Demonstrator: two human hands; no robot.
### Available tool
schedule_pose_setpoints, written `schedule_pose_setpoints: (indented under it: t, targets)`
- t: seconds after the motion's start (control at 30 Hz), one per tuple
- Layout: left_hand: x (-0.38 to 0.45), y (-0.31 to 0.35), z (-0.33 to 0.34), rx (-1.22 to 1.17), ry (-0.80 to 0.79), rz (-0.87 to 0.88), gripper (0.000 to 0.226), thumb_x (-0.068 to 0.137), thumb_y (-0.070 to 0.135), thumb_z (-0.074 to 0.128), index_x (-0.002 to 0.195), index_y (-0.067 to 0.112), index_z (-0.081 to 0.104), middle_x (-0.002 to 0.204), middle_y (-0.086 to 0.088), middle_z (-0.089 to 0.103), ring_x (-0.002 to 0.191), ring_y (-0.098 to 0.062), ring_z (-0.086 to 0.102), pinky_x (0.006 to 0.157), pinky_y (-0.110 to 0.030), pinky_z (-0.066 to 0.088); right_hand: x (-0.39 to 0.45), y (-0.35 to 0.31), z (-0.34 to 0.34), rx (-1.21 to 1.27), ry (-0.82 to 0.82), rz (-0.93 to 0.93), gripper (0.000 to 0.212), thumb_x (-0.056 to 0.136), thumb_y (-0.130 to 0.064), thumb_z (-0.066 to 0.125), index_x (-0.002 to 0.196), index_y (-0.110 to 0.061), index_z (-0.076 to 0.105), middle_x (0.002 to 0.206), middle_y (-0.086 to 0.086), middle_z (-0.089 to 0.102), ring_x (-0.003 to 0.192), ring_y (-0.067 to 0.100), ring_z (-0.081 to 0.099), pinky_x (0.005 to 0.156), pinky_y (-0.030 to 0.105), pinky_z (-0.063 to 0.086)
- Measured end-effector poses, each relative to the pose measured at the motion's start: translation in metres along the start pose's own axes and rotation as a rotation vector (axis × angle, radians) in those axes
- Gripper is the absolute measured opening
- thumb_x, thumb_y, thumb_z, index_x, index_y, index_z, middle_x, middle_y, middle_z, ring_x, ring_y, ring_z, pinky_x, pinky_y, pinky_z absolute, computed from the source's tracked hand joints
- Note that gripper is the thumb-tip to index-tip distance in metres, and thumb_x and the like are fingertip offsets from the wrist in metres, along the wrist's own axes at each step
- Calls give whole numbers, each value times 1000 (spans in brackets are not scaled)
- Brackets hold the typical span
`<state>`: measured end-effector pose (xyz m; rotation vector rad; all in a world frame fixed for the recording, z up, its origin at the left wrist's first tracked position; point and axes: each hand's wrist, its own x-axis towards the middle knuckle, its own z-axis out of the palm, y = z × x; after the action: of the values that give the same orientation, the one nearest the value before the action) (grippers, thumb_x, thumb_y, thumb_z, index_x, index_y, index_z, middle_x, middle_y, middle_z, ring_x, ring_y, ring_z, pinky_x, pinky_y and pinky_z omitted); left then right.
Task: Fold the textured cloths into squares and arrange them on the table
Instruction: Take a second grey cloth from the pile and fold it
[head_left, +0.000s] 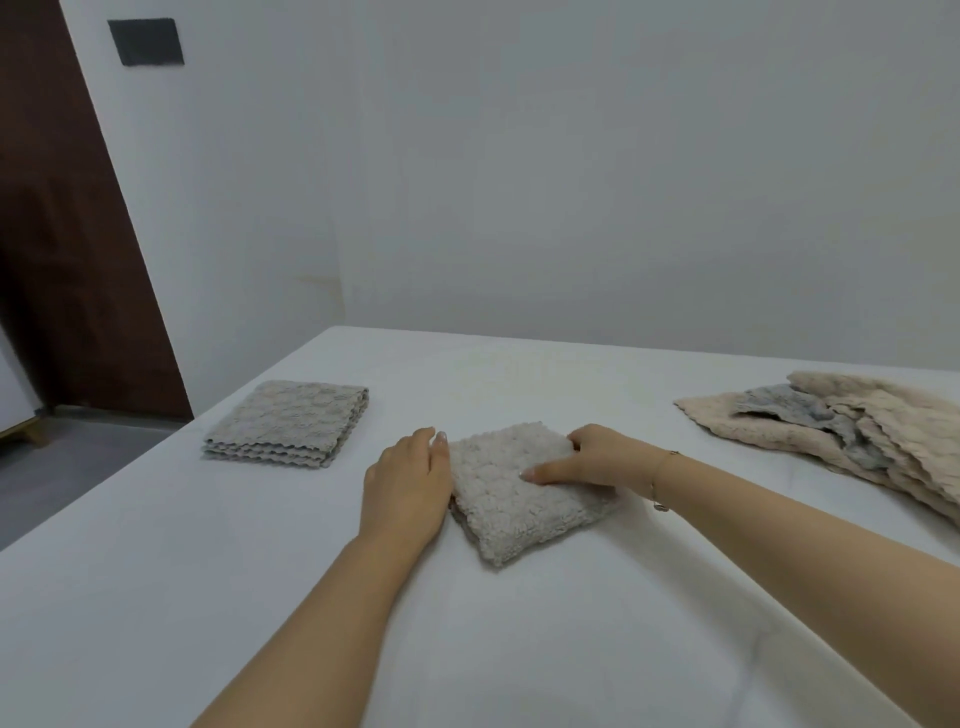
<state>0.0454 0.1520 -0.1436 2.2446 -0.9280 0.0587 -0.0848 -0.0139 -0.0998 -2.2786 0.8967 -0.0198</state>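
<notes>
Fingers (540, 475) of right hand (597, 460) curled over right edge of pale grey fluffy folded cloth square (519, 493), thumb stretched across top of it, remaining fingertips tucked at far corner: a grip on that cloth. Left hand (408, 491) flat and straight-fingered, pressed against left edge of same square, holding nothing. Square itself lying mid-counter, slightly turned, one corner pointing toward viewer, between both hands. Thin bracelet (660, 483) on right wrist.

Far left on white counter (156, 597): neat stack of grey scallop-edged folded cloths (291, 423), well apart from hands, edges lined up. Far right: loose heap of beige textured cloths (852, 436), unfolded and overlapping, with a crumpled blue-grey cloth (779, 408) lying among them, partly covered; heap running off right border of view.

Behind counter: plain white wall (571, 156), dark rectangular panel (146, 41) high on it at left, brown wooden door (67, 234) beside that, grey floor (62, 462) below.
</notes>
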Motion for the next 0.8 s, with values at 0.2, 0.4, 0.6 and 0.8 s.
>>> schedule_pose_setpoints:
  t: [0.2,0.4,0.6,0.8]
  targets:
    - [23,-7,4,103,-15,23,40,101,35,27,123,19,56,123,-2,60,117,-23,50,98,-37,34,19,4,-12,526,-52,-12,33,73,-18,80,102,-8,67,97,8,74,87,23,71,78,30,58]
    - [64,-8,20,273,-101,106,40,101,39,26,122,18,54,127,0,56,120,-21,45,102,-35,31,67,14,-32,967,-15,30,35,79,-11,74,111,-4,64,103,10,73,84,22,72,64,28,58]
    - [108,-7,39,356,-135,145,45,97,40,32,135,20,44,137,2,48,128,-20,38,106,-35,28,139,8,-36,1088,61,55,27,82,-16,70,107,-7,66,100,10,72,79,21,71,72,32,59]
    - [122,-15,47,308,-79,151,46,96,42,33,136,24,44,144,6,40,135,-14,30,110,-31,18,210,-15,-34,1126,65,34,14,85,-17,68,97,-10,66,80,6,74,65,18,72,55,26,58]
